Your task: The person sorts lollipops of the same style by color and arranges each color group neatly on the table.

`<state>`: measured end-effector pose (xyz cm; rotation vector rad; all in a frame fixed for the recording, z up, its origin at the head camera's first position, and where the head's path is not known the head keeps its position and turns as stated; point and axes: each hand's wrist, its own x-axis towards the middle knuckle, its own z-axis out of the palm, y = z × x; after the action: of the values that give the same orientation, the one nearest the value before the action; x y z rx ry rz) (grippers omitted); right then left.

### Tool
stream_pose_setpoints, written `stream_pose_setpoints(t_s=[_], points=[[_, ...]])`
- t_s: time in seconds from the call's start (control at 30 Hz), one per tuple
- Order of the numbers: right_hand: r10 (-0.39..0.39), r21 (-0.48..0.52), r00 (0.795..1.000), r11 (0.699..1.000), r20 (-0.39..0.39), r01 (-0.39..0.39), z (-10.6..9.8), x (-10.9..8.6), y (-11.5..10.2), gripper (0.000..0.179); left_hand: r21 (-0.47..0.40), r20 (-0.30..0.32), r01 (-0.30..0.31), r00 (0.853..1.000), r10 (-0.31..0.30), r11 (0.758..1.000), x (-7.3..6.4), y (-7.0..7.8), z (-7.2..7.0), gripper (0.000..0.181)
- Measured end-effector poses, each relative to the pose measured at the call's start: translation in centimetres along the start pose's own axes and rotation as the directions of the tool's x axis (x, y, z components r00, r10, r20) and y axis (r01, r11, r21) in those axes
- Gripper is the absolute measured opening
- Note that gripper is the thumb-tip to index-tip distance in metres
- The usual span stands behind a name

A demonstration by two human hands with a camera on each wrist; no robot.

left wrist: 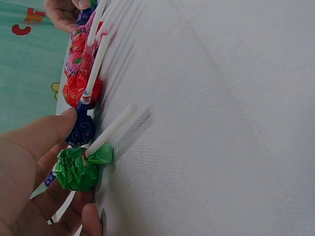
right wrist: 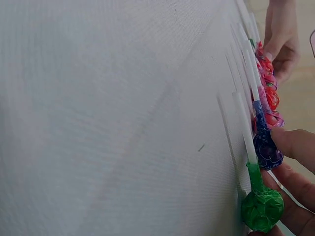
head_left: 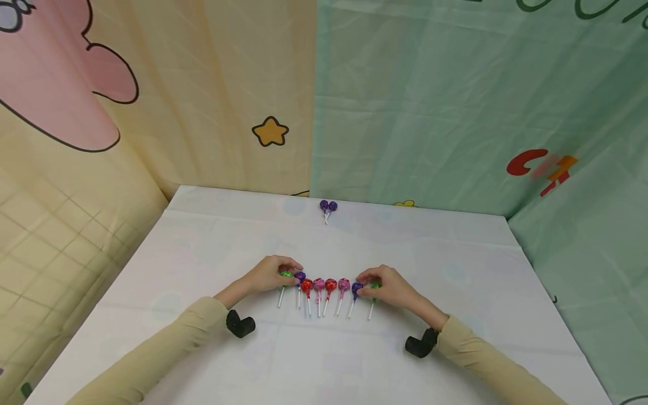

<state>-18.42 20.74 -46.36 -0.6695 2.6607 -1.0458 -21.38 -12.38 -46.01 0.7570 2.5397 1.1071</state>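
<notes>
A row of wrapped lollipops lies across the white table, sticks toward the person. At its left end my left hand [head_left: 273, 274] pinches a purple lollipop [left wrist: 81, 129] by its head, thumb in front and fingers behind. A green lollipop [left wrist: 78, 169] lies beside it, in front of those fingers. My right hand [head_left: 390, 286] likewise holds a purple lollipop [right wrist: 267, 147] between thumb and fingers, next to another green lollipop [right wrist: 262, 209] at the right end. Between the hands are a red lollipop [head_left: 306, 286], a pink lollipop [head_left: 318, 284], a second red lollipop [head_left: 331, 285] and a second pink lollipop [head_left: 343, 285].
Two more purple lollipops [head_left: 332, 206] lie with crossed sticks near the back edge of the white table [head_left: 324, 360]. Printed curtains [head_left: 217, 101] hang behind and at both sides. A black wrist device [head_left: 240, 324] sits by each sleeve cuff.
</notes>
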Motion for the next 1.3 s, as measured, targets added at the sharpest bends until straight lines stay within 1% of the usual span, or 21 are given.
stream_pose_setpoints(t_s=[0.37, 0.8, 0.97, 1.2, 1.3], points=[[-0.005, -0.028, 1.0, 1.0, 0.008, 0.005, -0.06, 0.21, -0.05, 0.028, 0.02, 0.005, -0.014, 1.0, 0.014, 1.0, 0.21, 0.02, 0.02, 0.03], [0.0, -0.037, 1.0, 0.999, 0.01, 0.0, 0.04, 0.41, -0.5, 0.031, 0.029, 0.007, 0.002, 1.0, -0.002, 1.0, 0.14, 0.04, 0.01, 0.029], [0.0, -0.034, 1.0, 0.999, 0.008, 0.0, 0.11, 0.41, -0.53, 0.032, 0.029, 0.011, 0.011, 1.0, -0.012, 1.0, 0.18, -0.07, 0.05, 0.033], [0.004, -0.037, 1.0, 0.999, 0.006, -0.004, 0.23, 0.34, -0.51, 0.03, 0.052, 0.018, -0.02, 1.0, 0.019, 0.998, 0.26, -0.21, 0.12, 0.031], [0.007, -0.032, 1.0, 0.999, 0.009, -0.007, 0.28, 0.3, -0.48, 0.029, 0.053, 0.021, -0.012, 1.0, 0.011, 0.999, 0.16, -0.12, 0.17, 0.03]])
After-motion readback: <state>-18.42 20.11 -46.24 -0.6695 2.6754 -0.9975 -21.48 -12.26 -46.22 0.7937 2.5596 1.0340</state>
